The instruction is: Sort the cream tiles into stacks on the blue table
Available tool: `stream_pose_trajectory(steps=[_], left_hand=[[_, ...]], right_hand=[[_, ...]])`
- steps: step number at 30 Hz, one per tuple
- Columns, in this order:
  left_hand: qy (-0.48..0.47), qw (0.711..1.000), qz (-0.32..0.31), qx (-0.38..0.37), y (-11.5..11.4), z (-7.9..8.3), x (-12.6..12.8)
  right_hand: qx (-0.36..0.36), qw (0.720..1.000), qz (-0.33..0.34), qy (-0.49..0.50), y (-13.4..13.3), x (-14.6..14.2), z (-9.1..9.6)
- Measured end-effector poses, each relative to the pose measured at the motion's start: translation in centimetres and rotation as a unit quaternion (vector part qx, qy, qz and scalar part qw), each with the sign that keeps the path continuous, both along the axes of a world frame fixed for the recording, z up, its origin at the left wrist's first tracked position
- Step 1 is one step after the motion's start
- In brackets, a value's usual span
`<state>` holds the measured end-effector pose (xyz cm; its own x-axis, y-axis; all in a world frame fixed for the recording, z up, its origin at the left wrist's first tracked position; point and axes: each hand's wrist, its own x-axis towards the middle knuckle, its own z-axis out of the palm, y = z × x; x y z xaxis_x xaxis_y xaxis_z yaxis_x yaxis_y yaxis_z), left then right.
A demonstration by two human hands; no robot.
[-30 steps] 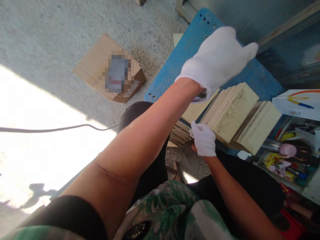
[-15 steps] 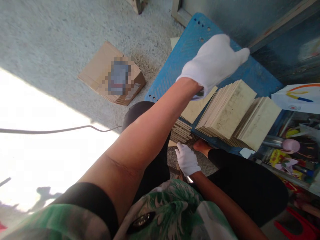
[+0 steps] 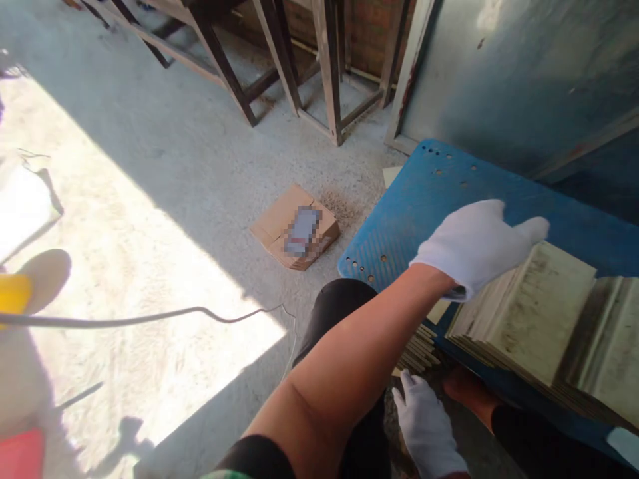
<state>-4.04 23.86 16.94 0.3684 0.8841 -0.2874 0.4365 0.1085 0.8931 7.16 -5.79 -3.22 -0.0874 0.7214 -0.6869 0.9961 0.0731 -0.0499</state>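
My left hand (image 3: 479, 246), in a white glove, is over the blue plastic tabletop (image 3: 499, 179), at the upper edge of a stack of thin wooden boards (image 3: 544, 306). Its thumb sticks out to the right, while the other fingers are bent down out of sight, so whether they hold anything is hidden. Lower down, my right hand (image 3: 426, 422), also gloved in white, hangs beside my knee with fingers slightly apart and nothing visible in them. Close to its fingertips lies a lower pile of thin boards (image 3: 419, 349). A second board stack (image 3: 616, 339) stands at the right.
A flattened cardboard box (image 3: 279, 213) with a blurred object on it lies on the concrete floor. Wooden stool or table legs (image 3: 329, 73) stand behind. A dark cable (image 3: 174, 316) crosses the sunlit floor at left. A metal panel (image 3: 479, 86) borders the blue surface.
The view has swung up and left, so the boards and both hands appear lower and further right. My left hand now appears closer to the board stack. My right hand stays low near the lower pile.
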Motion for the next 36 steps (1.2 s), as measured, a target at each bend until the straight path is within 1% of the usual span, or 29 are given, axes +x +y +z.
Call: stream_pose_trajectory(steps=[3,5,8,10,12,14,17,20,22,23,26,29,32,34,36], left_hand=[[-0.001,1.0,-0.008,-0.018,0.0,0.1,-0.2],[-0.002,1.0,-0.01,-0.018,0.0,0.1,-0.2],[0.003,1.0,-0.02,-0.02,0.1,0.0,-0.1],[0.004,0.999,-0.026,-0.025,0.2,-0.1,0.0],[0.003,0.999,-0.031,-0.027,0.2,-0.1,0.0],[0.004,0.999,-0.032,-0.022,0.2,-0.2,0.1],[0.012,0.999,-0.035,-0.005,0.2,-0.3,0.1],[0.019,0.999,-0.038,0.016,0.4,-0.3,0.4],[0.02,0.998,-0.039,0.039,0.4,-0.2,0.6],[0.023,0.998,-0.037,0.05,0.4,-0.2,0.7],[0.046,0.996,-0.018,0.076,0.2,-0.1,1.0],[0.051,0.993,-0.01,0.109,0.1,0.0,1.1],[0.079,0.99,-0.038,0.109,0.3,0.4,1.2],[0.105,0.988,-0.062,0.098,0.4,0.6,1.2],[0.114,0.987,-0.07,0.09,0.5,0.7,1.3]], right_hand=[[0.039,0.999,-0.004,0.014,-1.0,0.1,-1.3],[0.058,0.998,-0.002,0.033,-0.4,0.8,-1.6],[0.034,0.997,-0.01,0.067,2.5,3.0,-1.7],[0.031,0.997,-0.016,0.064,4.8,4.6,-1.9],[0.033,0.997,-0.017,0.063,5.9,5.3,-2.0],[0.032,0.997,-0.014,0.069,5.5,4.8,-2.1],[0.021,0.997,-0.002,0.076,2.8,2.3,-1.6],[0.025,0.998,0.019,0.049,0.7,0.1,-0.2],[0.035,0.998,0.021,0.039,0.6,-0.6,1.0],[0.025,0.999,0.016,0.04,0.8,-0.6,1.5],[0.0,0.999,-0.01,0.047,1.9,-0.4,2.4],[0.002,0.998,-0.033,0.052,2.2,-0.2,2.6],[-0.008,0.995,-0.079,0.068,2.0,-0.2,2.4],[-0.041,0.988,-0.119,0.089,1.8,-0.3,2.1],[-0.081,0.976,-0.165,0.115,1.7,-0.3,1.7]])
